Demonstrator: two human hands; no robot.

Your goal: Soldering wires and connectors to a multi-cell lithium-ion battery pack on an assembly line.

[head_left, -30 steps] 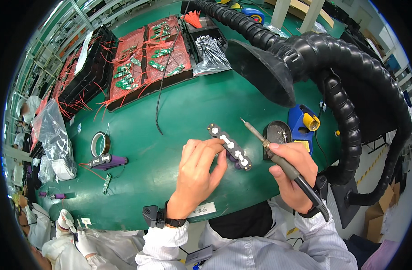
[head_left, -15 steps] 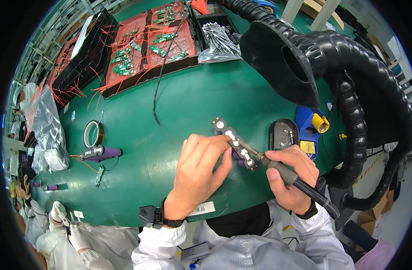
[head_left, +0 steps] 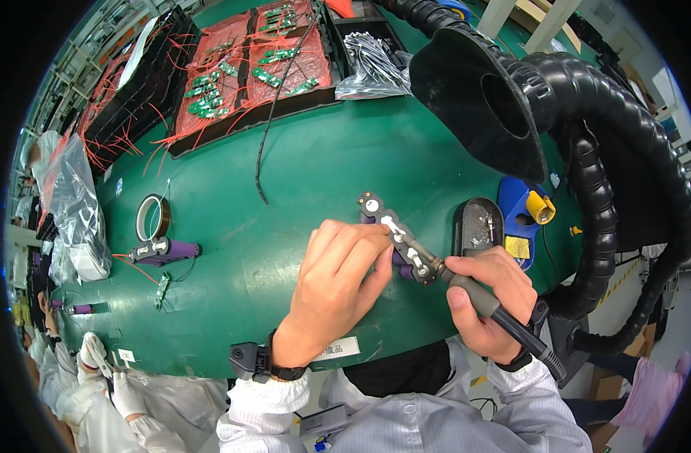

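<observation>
A battery pack (head_left: 402, 240), with a black holder, silvery metal tabs and purple cells beneath, lies slanted on the green bench. My left hand (head_left: 336, 283) is closed at its left side, the index fingertip pressed onto the tabs and the thumb beside it. What is under those fingertips is hidden. In my right hand (head_left: 492, 298) is a soldering iron (head_left: 474, 291), gripped round its grey handle. Its metal tip points up and left and reaches the tabs near my left fingertips.
Right of the pack stand a dark tin (head_left: 480, 226) and a blue iron stand (head_left: 523, 215). A black fume hood (head_left: 474, 98) hangs above. Trays of green circuit boards (head_left: 266, 77) stand at the back. To the left lie a tape roll (head_left: 153, 217) and another purple battery pack (head_left: 164, 251).
The view has shifted slightly. Both hands, the iron and the pack stay in nearly the same places relative to one another.
</observation>
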